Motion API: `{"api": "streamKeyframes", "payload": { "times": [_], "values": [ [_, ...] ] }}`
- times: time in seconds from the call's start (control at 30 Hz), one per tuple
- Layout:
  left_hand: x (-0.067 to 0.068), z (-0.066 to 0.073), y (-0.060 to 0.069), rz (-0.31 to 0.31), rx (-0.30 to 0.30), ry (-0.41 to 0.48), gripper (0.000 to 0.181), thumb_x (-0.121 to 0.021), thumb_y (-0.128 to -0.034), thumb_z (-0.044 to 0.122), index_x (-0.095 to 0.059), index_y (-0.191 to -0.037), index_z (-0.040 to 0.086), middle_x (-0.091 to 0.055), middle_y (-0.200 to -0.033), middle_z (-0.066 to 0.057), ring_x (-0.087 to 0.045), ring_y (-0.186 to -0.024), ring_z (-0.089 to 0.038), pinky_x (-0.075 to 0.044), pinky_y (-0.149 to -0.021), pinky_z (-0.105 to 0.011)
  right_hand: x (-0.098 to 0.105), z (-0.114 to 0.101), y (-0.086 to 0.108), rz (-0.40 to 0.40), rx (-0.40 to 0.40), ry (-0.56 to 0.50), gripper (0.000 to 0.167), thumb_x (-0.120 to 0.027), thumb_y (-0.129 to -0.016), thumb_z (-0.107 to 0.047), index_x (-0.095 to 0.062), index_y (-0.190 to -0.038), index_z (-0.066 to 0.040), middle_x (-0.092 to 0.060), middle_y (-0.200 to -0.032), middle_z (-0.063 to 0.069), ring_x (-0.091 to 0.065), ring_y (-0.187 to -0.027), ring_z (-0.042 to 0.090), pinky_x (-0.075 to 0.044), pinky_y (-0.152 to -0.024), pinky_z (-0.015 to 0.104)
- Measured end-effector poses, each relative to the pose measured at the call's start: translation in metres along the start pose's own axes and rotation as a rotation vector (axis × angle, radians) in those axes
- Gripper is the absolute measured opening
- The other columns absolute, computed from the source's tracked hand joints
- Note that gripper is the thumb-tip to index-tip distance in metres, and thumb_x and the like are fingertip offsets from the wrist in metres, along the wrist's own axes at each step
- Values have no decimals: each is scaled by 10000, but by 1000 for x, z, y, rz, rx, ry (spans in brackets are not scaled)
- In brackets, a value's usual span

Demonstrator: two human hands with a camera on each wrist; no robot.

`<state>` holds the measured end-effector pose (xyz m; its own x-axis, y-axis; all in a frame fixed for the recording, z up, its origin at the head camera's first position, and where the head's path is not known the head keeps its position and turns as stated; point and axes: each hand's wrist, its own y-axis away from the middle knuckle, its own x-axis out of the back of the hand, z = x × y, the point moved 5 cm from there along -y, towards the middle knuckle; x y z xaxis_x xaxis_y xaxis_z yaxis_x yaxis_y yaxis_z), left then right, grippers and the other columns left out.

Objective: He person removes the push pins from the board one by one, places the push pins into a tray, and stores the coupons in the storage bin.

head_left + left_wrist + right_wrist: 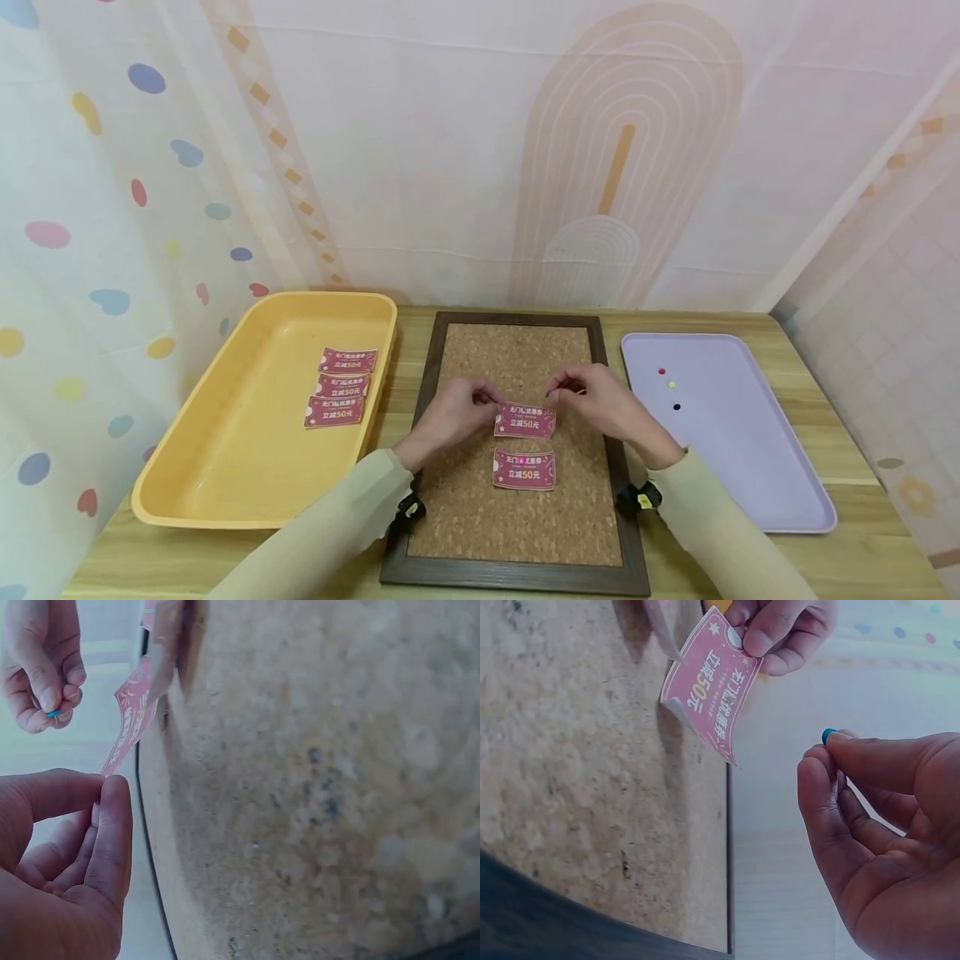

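My left hand pinches one corner of a pink coupon between thumb and finger. The coupon's far end curls a little above the cork board. On the other side of it, my right hand holds a blue-headed pushpin between thumb and fingertip; its thin point shows in the left wrist view. Pin and coupon are apart. Below, a second coupon lies on the cork, with a small bright pink spot, seemingly a pin head, near its top middle.
At the left stands a yellow tray with several things in it, among them a coupon. To the right, a lilac tray bears a red pin, a yellow pin and a black pin. A dark frame edges the board.
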<state>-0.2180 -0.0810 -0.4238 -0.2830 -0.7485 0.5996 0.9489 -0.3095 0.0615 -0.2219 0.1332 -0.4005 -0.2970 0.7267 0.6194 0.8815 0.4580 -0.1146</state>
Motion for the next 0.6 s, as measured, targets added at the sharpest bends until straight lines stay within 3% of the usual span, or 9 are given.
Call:
{"api": "streamKeyframes", "payload": {
  "times": [0.27, 0.6],
  "values": [
    [12, 5, 4, 91, -15, 8, 111, -700, -917, 76, -798, -929, 128, -727, -890, 29, -623, -770, -121, -520, -684, -294, 10, -5, 6, 33, -25, -40, 127, -637, -1022, -67, -740, -1079, -17, -736, -1024, 36, -674, -895, 194, -557, -730, 307],
    [28, 10, 11, 132, -14, 51, 154, -701, -885, 18, -810, -955, 103, -753, -922, -16, -613, -734, -126, -506, -633, -274, 22, -6, 16, 60, -38, -28, 106, -653, -1025, -106, -733, -1076, -58, -724, -1059, 47, -648, -849, 182, -537, -702, 297]
  ]
}}
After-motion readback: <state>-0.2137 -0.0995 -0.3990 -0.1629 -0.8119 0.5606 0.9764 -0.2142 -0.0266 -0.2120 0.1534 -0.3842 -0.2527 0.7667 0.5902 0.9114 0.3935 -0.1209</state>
